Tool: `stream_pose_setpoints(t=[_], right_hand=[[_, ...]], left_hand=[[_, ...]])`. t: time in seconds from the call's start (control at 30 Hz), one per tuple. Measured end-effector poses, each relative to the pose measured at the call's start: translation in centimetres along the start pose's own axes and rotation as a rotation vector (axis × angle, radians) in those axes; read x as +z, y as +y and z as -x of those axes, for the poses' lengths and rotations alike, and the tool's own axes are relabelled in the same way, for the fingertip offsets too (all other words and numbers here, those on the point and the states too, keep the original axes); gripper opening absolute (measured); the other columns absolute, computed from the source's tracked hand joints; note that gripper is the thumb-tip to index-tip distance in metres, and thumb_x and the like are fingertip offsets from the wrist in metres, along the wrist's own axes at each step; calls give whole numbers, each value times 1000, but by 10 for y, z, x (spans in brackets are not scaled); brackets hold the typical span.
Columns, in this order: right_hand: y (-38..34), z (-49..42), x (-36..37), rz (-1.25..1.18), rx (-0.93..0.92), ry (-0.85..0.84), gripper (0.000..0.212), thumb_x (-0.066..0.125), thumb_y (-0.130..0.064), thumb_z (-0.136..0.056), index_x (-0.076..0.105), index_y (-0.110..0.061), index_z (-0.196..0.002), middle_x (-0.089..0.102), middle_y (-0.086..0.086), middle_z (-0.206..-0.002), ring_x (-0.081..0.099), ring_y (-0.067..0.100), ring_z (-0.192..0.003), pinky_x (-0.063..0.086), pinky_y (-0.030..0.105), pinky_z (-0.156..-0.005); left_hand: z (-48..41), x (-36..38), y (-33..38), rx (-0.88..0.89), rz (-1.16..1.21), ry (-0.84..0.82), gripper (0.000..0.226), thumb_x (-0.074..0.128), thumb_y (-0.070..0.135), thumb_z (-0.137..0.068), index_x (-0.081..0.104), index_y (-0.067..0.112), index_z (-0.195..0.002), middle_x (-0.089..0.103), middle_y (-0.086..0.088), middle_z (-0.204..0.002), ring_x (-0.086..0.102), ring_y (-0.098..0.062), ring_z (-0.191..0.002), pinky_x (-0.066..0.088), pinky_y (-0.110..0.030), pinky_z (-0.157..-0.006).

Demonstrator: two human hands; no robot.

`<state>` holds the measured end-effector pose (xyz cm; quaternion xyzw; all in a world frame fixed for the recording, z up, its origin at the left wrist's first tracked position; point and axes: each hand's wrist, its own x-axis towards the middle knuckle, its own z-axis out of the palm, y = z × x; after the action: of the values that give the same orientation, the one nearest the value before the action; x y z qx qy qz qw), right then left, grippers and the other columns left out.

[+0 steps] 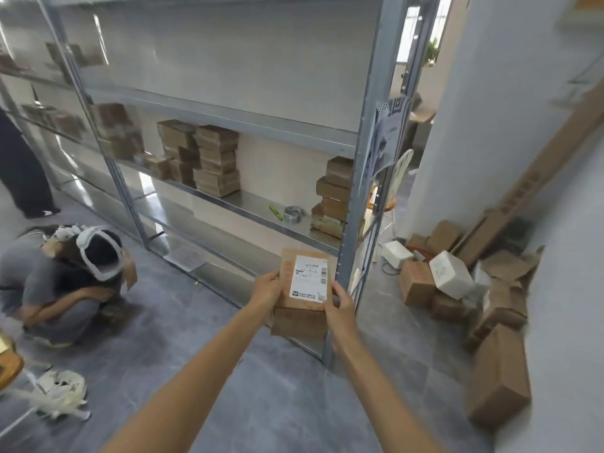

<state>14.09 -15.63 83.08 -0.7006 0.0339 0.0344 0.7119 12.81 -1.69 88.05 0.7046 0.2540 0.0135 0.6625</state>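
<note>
Both your hands are on one cardboard box [299, 320] in the head view. You hold it out in front of you above the grey floor [183, 338], close to the lower right corner of the metal rack [371, 152]. Your left hand [267, 289] grips the box's left edge with its fingers curled round it. Your right hand [340, 308] is clamped on the right edge, its fingers reaching up beside the white shipping label [310, 279] that covers much of the top face. The box sits roughly level between your hands, label up, and clear of the shelves.

On the rack's middle shelf you have a stack of brown boxes [215, 161] toward the left. A second stack [335, 197] stands hard against the right post. Between the two lie a green cutter [275, 212] and a roll of tape [293, 213], just beside each other.

To your left a person [49, 282] crouches on the floor wearing a white headset [98, 253]. Torn white paper [58, 393] lies on the floor nearer to you. To your right, loose cartons [457, 289] are heaped against the wall, and a long carton [539, 178] leans above them.
</note>
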Motion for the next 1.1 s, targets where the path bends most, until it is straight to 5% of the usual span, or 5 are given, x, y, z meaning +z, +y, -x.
stream_pose_setpoints(t=[0.13, 0.47, 0.63, 0.87, 1.1], right_hand=[[4, -24, 15, 57, 1, -8, 38, 54, -1, -92, 54, -26, -121, 54, 6, -128, 51, 7, -102, 49, 18, -77], [-1, -134, 87, 79, 52, 3, 51, 67, -9, -84, 53, -22, -132, 55, 3, -130, 54, 16, -110, 45, 14, -70], [-17, -184, 123, 39, 81, 14, 52, 64, -6, -87, 49, -16, -136, 52, 3, -134, 51, 18, -115, 46, 11, -67], [-22, -250, 156, 65, 92, 8, 48, 57, 0, -90, 49, -16, -134, 54, 3, -132, 51, 14, -107, 46, 11, -59], [-20, -333, 181, 45, 110, -37, 48, 55, 2, -91, 46, -11, -136, 50, 1, -119, 44, 12, -106, 45, 3, -58]], left_hand=[[-27, -7, 3, -7, -8, -34, 26, 49, -3, -94, 65, 9, -111, 69, -13, -106, 62, -17, -76, 48, -13, -46], [-160, -41, 36, -99, 21, -77, 32, 52, 9, -97, 51, 11, -129, 60, -2, -89, 56, -12, -76, 47, -22, -60], [-226, -60, 62, -121, 11, -121, 50, 45, -6, -93, 44, 13, -140, 58, -13, -127, 53, -17, -89, 44, -24, -59], [-303, -70, 76, -125, 14, -145, 49, 39, -13, -92, 47, 9, -136, 59, -15, -116, 56, -17, -79, 44, -14, -37], [-403, -78, 84, -133, -34, -194, 48, 49, -5, -90, 55, 18, -132, 65, -4, -115, 56, -16, -99, 47, -34, -80]])
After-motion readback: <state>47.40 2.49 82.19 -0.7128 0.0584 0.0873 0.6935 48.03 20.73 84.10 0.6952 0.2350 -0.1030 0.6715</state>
